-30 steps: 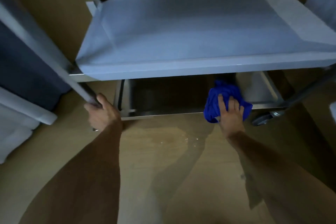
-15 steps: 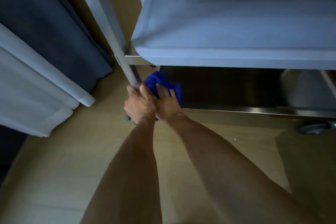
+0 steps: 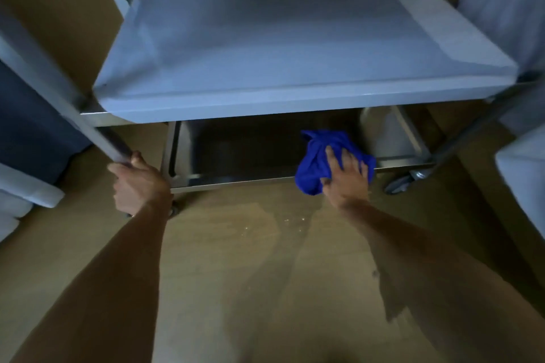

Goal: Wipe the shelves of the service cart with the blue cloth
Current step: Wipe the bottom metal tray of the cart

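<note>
The metal service cart fills the upper half of the view, with a pale middle shelf [image 3: 280,50] and a darker bottom shelf [image 3: 241,153] beneath it. A crumpled blue cloth [image 3: 312,162] lies on the bottom shelf's front right part and hangs over its front rim. My right hand [image 3: 346,177] presses flat on the cloth with fingers spread. My left hand [image 3: 138,183] grips the cart's front left upright post [image 3: 97,130] near its lower end.
A caster wheel [image 3: 404,183] shows at the cart's front right corner. Dark and white fabric [image 3: 26,156] hangs at the left, and more white fabric [image 3: 522,162] at the right. Wooden floor [image 3: 265,259] with a pale stain lies in front.
My right hand has slid the blue cloth along the bottom shelf from the left end beside the post to the right part. My left hand keeps its grip on the post.
</note>
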Demonstrator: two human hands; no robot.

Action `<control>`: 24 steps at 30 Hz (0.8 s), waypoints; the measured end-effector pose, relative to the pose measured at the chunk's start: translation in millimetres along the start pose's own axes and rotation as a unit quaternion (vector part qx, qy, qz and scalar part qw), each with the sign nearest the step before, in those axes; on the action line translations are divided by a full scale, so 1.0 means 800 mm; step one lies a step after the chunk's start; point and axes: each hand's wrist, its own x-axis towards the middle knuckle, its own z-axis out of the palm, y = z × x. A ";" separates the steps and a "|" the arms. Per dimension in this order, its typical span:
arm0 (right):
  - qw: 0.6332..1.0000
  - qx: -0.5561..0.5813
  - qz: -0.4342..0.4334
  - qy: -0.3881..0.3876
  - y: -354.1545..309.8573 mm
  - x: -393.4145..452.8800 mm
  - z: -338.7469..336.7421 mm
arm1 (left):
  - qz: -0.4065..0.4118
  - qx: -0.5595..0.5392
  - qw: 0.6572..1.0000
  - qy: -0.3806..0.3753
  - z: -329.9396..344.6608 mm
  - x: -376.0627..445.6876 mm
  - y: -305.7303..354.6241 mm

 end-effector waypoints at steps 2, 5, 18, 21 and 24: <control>0.997 0.008 0.078 -0.019 0.070 0.010 -0.018 | -0.024 0.003 1.000 0.009 0.006 -0.013 0.009; 0.987 0.006 0.131 -0.087 0.124 0.027 -0.039 | 0.052 0.074 0.996 0.011 0.027 -0.074 0.010; 0.991 -0.019 0.103 -0.083 0.114 0.027 -0.033 | 0.325 0.218 0.862 -0.324 0.166 -0.246 0.105; 0.992 0.006 0.113 -0.053 0.112 0.028 -0.030 | 0.431 0.181 0.823 -0.323 0.153 -0.239 0.089; 0.988 0.017 0.151 -0.020 0.099 0.037 -0.019 | 0.294 0.229 0.903 -0.215 0.137 -0.174 0.066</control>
